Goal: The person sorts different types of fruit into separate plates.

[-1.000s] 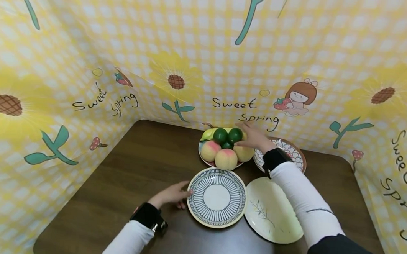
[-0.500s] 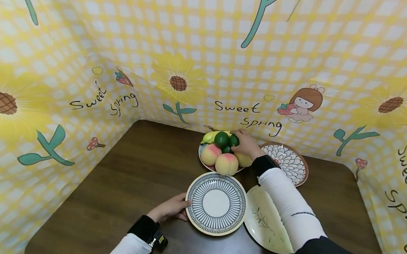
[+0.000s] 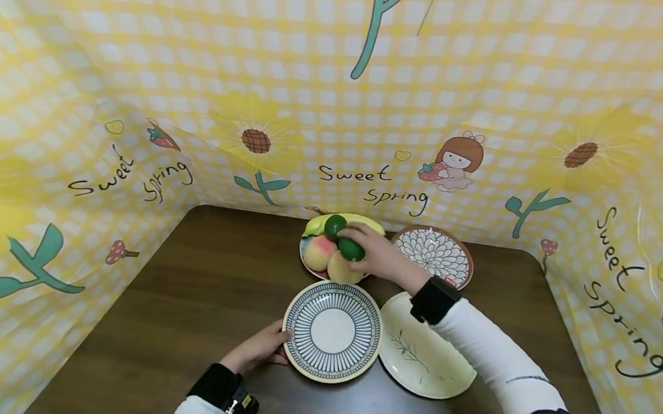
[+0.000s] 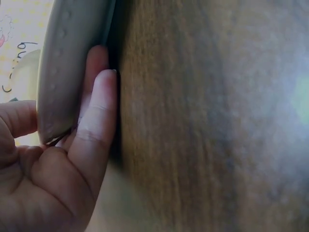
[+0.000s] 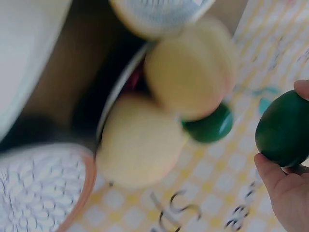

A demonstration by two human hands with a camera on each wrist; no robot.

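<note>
My left hand [image 3: 258, 347] grips the left rim of a plate with a black-and-white radial pattern [image 3: 332, 331]. In the left wrist view, the thumb is on the rim and the fingers lie beneath the plate [image 4: 65, 63]. My right hand [image 3: 382, 255] pinches a dark green lime-like fruit [image 3: 352, 250] above the fruit plate. That fruit [image 5: 285, 128] appears clear of the others in the right wrist view. Below it are pale peaches [image 3: 320, 254], another green fruit [image 3: 335, 226] and yellow bananas [image 3: 367, 222]. My right hand hides part of the fruit pile.
A brown-rimmed plate with a petal pattern [image 3: 433, 253] lies at the back right. A cream plate with a leaf sprig [image 3: 425, 356] sits right of the gripped plate, partly under my right forearm. Yellow checked cloth [image 3: 316, 75] rises behind the brown table [image 3: 192, 287].
My right hand reached into the fruit pile, took hold of a green fruit and drew it up and toward me. The left hand closed on the plate's rim. The head view shifted slightly.
</note>
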